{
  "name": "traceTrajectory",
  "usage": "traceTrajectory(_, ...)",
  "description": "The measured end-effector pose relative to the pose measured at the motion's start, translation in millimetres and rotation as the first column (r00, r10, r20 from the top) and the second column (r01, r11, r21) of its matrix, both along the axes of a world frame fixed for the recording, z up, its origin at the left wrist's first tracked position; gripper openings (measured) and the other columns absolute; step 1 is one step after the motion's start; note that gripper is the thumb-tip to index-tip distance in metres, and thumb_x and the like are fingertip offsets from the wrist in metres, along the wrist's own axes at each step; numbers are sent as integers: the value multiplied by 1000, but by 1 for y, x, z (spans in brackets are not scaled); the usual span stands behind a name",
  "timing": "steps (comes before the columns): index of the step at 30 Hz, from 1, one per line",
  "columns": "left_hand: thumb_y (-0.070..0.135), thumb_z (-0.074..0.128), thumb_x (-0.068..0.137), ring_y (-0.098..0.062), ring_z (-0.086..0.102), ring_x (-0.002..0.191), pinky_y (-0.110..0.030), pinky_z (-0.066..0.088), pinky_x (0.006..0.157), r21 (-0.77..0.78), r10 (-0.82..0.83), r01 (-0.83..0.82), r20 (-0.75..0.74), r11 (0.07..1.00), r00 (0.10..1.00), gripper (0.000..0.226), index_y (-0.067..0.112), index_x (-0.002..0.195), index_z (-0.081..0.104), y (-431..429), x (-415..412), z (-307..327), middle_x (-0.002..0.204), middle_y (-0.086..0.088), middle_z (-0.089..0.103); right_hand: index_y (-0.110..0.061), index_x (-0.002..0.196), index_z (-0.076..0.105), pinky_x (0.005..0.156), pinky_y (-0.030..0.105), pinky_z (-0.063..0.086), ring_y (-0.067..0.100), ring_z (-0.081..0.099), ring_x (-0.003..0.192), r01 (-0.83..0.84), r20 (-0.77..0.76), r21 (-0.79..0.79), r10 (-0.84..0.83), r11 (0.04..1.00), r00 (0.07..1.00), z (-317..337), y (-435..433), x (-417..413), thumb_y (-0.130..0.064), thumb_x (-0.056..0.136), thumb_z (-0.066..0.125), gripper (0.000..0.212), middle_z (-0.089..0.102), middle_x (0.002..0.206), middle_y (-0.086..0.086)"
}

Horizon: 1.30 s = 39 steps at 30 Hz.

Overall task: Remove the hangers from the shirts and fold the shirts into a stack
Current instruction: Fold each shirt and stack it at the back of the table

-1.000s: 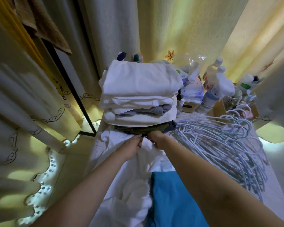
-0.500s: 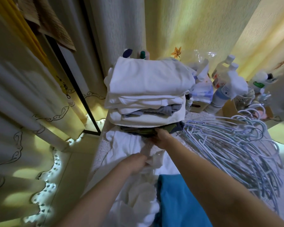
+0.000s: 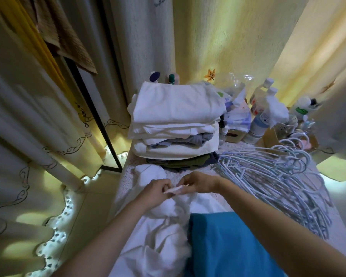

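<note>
At the near edge of the table (image 3: 126, 176), a teal cloth (image 3: 228, 246) is laid towards the right, and a crumpled white shirt (image 3: 164, 242) is spread beside it on the left, running up the middle of the table. Just beyond the cloth, a small flat white part at the top of the shirt is pinched by the left hand (image 3: 157, 189) and the right hand (image 3: 201, 181), with the fingers of both curled in and the fingertips nearly met; whether it is a tag or a hem cannot be told. Along the right edge, a tangled heap of pale blue hangers (image 3: 278, 180) is piled. Towards the far left corner, a tall stack (image 3: 176, 124) of folded shirts is set, mostly white, with grey and dark layers lower down. Bottles (image 3: 262, 116) are crowded along the far edge, and curtains (image 3: 228, 37) are hung behind.
</note>
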<state>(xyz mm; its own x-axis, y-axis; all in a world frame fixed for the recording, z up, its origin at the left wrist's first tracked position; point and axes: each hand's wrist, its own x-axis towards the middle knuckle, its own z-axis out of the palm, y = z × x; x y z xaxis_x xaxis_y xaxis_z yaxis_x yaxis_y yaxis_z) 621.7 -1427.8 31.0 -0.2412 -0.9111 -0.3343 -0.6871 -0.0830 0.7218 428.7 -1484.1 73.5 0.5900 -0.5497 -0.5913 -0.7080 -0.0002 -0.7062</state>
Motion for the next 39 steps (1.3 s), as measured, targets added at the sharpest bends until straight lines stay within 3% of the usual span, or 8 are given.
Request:
traceTrajectory(6, 59, 67, 69, -5, 53, 73, -24, 37, 63, -177, -97, 101, 30, 979, 995, 23, 39, 76, 57, -16, 11, 47, 76, 9, 60, -12, 81, 62, 62, 22, 36, 8, 46, 67, 53, 135, -346, -6, 937, 991, 41, 13, -8, -27, 85, 69, 17, 57, 75, 2)
traceTrajectory(12, 76, 64, 60, -3, 43, 60, -25, 32, 58, -115, -157, 173, 139, 978, 978, 67, 10, 71, 59, -9, 53, 79, 64, 6, 50, -3, 90, 58, 73, 30, 46, 10, 51, 79, 60, 276, -425, 66, 903, 959, 99, 13, -17, -28, 92, 59, 26, 58, 88, 16)
traceTrajectory(16, 65, 69, 67, -12, 52, 70, -30, 39, 64, -211, -165, 230, 285, 950, 944, 53, 13, 70, 59, -15, 71, 131, 73, -5, 58, -15, 77, 52, 64, 20, 37, -1, 43, 69, 128, 369, -447, 52, 885, 928, 140, 11, -16, -28, 92, 60, 22, 46, 72, -8)
traceTrajectory(22, 68, 66, 65, -3, 47, 85, -22, 41, 71, -455, -57, 254, 404, 853, 913, 39, 30, 72, 59, -16, 96, 222, 87, 15, 50, -4, 86, 62, 71, 31, 46, 12, 55, 78, 175, 458, -481, 76, 859, 886, 225, 7, -19, -32, 90, 61, 29, 58, 83, 15)
traceTrajectory(25, 62, 71, 67, 2, 39, 92, -14, 35, 76, -572, -31, 318, 454, 756, 890, 31, 32, 70, 60, -17, 99, 261, 94, 24, 46, -21, 69, 64, 59, 14, 42, -2, 52, 62, 152, 427, -520, 102, 840, 898, 266, 1, -28, -28, 89, 63, 21, 56, 62, -11)
traceTrajectory(33, 58, 77, 61, -7, 66, 78, -25, 50, 75, -481, -13, -54, -136, 875, 991, 34, 36, 84, 68, -5, 107, 333, 81, 8, 71, -17, 93, 72, 72, 26, 54, 18, 68, 87, 126, 488, -489, 151, 863, 859, 347, -13, -98, -31, 78, 74, 21, 72, 91, 4)
traceTrajectory(36, 52, 69, 74, 0, 63, 75, -20, 46, 67, -525, -25, -59, -152, 849, 988, 19, 38, 87, 69, 0, 93, 345, 80, 13, 69, -5, 113, 66, 90, 37, 52, 28, 65, 104, -3, 375, -463, 199, 886, 905, 353, -16, -127, -30, 84, 71, 38, 68, 112, 18)
traceTrajectory(39, 48, 67, 73, 0, 65, 75, -15, 47, 64, -568, -7, -89, -165, 818, 986, 17, 36, 85, 71, 2, 77, 355, 82, 10, 71, -4, 101, 70, 87, 45, 49, 27, 65, 94, 126, 435, -534, 144, 836, 889, 352, -13, -141, -43, 76, 76, 46, 69, 100, 23)
